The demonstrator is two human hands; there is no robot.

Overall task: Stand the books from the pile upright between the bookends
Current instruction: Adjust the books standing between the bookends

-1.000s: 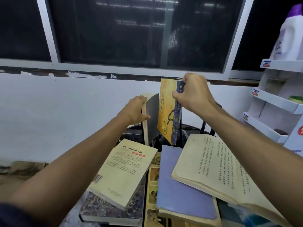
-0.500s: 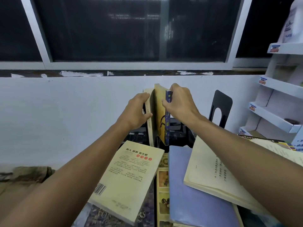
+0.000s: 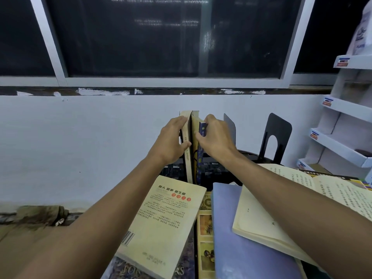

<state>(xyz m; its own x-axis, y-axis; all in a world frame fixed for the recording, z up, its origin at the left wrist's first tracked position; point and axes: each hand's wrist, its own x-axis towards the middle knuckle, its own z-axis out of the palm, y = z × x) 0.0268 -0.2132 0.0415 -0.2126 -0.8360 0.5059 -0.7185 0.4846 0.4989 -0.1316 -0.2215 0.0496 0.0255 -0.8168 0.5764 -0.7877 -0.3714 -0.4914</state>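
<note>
Two books stand upright near the wall. My left hand (image 3: 172, 141) holds the cream book (image 3: 188, 164), fingers on its left face and thumb across its edge. My right hand (image 3: 216, 137) grips the yellow book with a blue spine (image 3: 200, 156) from the right and keeps it against the cream one. To their right stand a black bookend (image 3: 278, 135) and the tip of another black plate (image 3: 229, 125). Any bookend on the left is hidden. The pile lies in front: a cream paperback (image 3: 167, 222), a lavender book (image 3: 241, 250), an open book (image 3: 285, 208).
A picture-covered book (image 3: 205, 228) and a dark book (image 3: 145, 271) lie under the pile. White tiered shelves (image 3: 342, 108) stand at the right, with a white bottle (image 3: 362, 35) on top. The white wall and a dark window are close behind the books.
My right hand has lowered the tilted yellow book and set it upright against the cream book. My left hand stayed on the cream book. The camera tipped down slightly.
</note>
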